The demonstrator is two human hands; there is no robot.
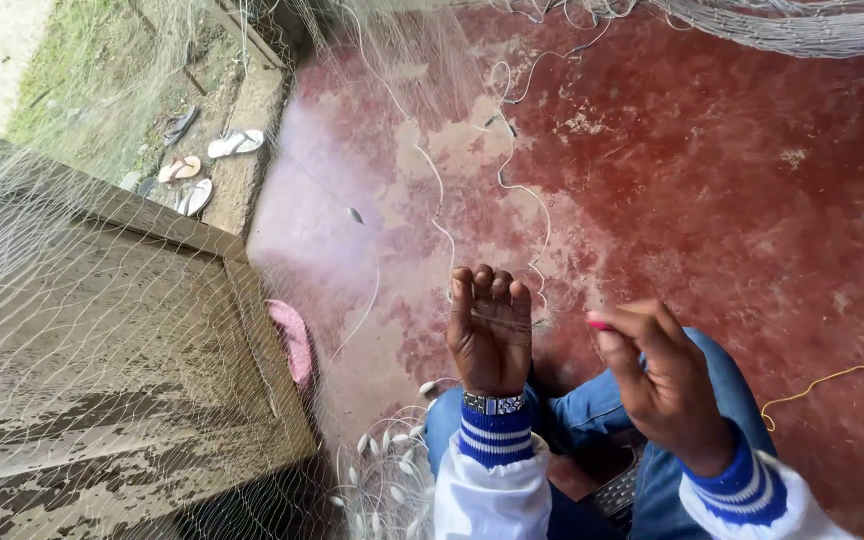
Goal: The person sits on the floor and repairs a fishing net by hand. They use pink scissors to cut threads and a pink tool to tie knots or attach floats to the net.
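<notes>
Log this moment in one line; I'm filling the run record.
left hand: raised, fingers curled on net thread | right hand: pinching pink tool | seated, red floor

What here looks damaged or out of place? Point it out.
The red floor is worn, its paint flaked into pale patches. The flip-flops lie scattered at odd angles on the ground outside. A white cord trails loose across the floor. The fishing net over the low wall shows no clear damage.

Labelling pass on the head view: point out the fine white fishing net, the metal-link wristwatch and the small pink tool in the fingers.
fine white fishing net [82,300], head view, on the mesh draped over the low wall.
metal-link wristwatch [493,403], head view, on the band at the left wrist.
small pink tool [600,325], head view, on the tip showing at the right fingers.
</notes>
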